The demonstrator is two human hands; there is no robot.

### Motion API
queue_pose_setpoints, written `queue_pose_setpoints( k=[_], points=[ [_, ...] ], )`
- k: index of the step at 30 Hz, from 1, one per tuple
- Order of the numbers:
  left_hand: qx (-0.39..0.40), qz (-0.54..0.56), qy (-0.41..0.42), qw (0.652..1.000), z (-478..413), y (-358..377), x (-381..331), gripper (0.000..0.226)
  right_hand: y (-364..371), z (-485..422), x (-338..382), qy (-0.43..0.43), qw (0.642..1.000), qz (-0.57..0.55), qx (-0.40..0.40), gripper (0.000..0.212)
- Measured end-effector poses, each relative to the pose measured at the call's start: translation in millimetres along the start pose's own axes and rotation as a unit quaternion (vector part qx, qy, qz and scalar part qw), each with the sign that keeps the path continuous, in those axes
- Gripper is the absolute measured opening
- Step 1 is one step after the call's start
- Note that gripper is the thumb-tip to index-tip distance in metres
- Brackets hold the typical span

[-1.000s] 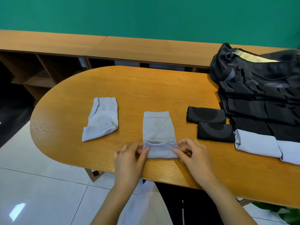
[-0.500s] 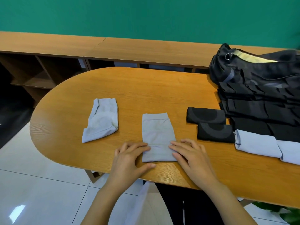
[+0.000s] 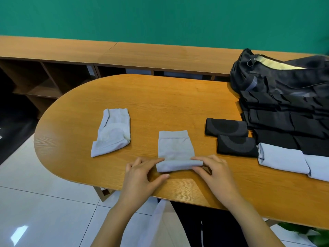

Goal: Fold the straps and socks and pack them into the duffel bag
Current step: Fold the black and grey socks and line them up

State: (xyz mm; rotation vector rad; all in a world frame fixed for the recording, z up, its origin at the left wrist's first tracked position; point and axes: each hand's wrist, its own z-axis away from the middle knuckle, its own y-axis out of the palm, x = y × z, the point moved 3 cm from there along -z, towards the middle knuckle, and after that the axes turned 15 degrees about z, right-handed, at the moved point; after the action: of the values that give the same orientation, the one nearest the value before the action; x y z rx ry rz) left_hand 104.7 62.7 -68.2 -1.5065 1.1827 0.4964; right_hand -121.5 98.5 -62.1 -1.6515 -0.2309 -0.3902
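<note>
On the near edge of the oval wooden table (image 3: pixel 160 97), seen from the head camera, a pale grey-blue sock (image 3: pixel 175 148) lies flat with its near end turned up into a low roll. The left hand (image 3: pixel 142 177) pinches the roll's left end, fingers on top and thumb against the front of the fold. The right hand (image 3: pixel 213 173) pinches the right end, with its index finger lying along the top of the roll.

To the left, well apart, a second pale sock (image 3: pixel 112 132) lies loosely folded. To the right sit two folded black socks (image 3: pixel 226 129), one just beside the other. Beyond them two pale rolled pieces (image 3: pixel 283 160) lie end to end near the right edge of the view. Behind those, black straps (image 3: pixel 284 122) lie stacked in flat layers against the black duffel bag (image 3: pixel 277 81), which rests on the table's far right with its top open and a yellowish lining showing. A low wooden shelf unit (image 3: pixel 53 50) runs along the green wall (image 3: pixel 160 18).
</note>
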Motion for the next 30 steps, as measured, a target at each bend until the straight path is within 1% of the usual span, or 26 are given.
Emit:
queue_pose_setpoints(
  k=[3, 7, 11, 14, 16, 18, 20, 21, 22, 25, 26, 28, 29, 30],
  points=[
    [-0.037, 0.048, -0.024, 0.998, -2, -1, 0, 0.044, -3, 0, 4, 0.008, 0.999, -0.036, -0.026, 0.051],
    [-0.055, 0.113, -0.056, 0.990, -3, 0, 1, 0.037, -3, -1, 7, 0.002, 0.997, -0.065, -0.044, 0.044],
    [-0.055, 0.118, -0.078, 0.988, -2, 3, 6, 0.036, -1, -1, 6, 0.019, 0.997, -0.068, -0.031, 0.043],
    [-0.055, 0.067, -0.074, 0.993, -2, 5, 8, 0.040, -1, -2, 8, 0.023, 0.998, -0.029, -0.048, 0.038],
    [-0.051, 0.011, -0.039, 0.998, -2, 6, 5, 0.036, -3, -1, 8, 0.021, 0.997, 0.004, -0.068, 0.043],
    [-0.030, -0.028, 0.016, 0.999, -3, 8, 1, 0.026, -4, 1, 9, -0.004, 0.995, 0.042, -0.090, 0.047],
    [0.000, -0.048, 0.048, 0.998, -4, 10, 1, 0.022, -3, 1, 8, -0.050, 0.990, 0.081, -0.105, 0.036],
    [0.013, -0.053, 0.049, 0.997, -3, 10, 2, 0.027, -3, 1, 6, -0.062, 0.989, 0.094, -0.092, 0.030],
    [0.026, -0.055, 0.041, 0.997, -3, 9, 3, 0.034, -2, 1, 4, -0.064, 0.991, 0.101, -0.068, 0.031],
    [0.066, -0.058, 0.025, 0.996, -1, 8, 6, 0.060, 0, 0, -3, -0.063, 0.993, 0.100, -0.007, 0.060],
    [0.074, -0.060, 0.026, 0.995, -1, 8, 8, 0.065, 1, 0, -5, -0.066, 0.993, 0.099, 0.006, 0.069],
    [0.077, -0.059, 0.024, 0.995, -2, 8, 9, 0.065, 1, -1, -7, -0.072, 0.991, 0.106, 0.029, 0.082],
    [0.071, -0.056, 0.020, 0.996, -3, 8, 9, 0.061, 0, -2, -6, -0.075, 0.990, 0.114, 0.038, 0.083],
    [0.062, -0.051, 0.016, 0.997, -4, 8, 8, 0.057, -1, -3, -5, -0.076, 0.989, 0.119, 0.044, 0.079]
  ],
)
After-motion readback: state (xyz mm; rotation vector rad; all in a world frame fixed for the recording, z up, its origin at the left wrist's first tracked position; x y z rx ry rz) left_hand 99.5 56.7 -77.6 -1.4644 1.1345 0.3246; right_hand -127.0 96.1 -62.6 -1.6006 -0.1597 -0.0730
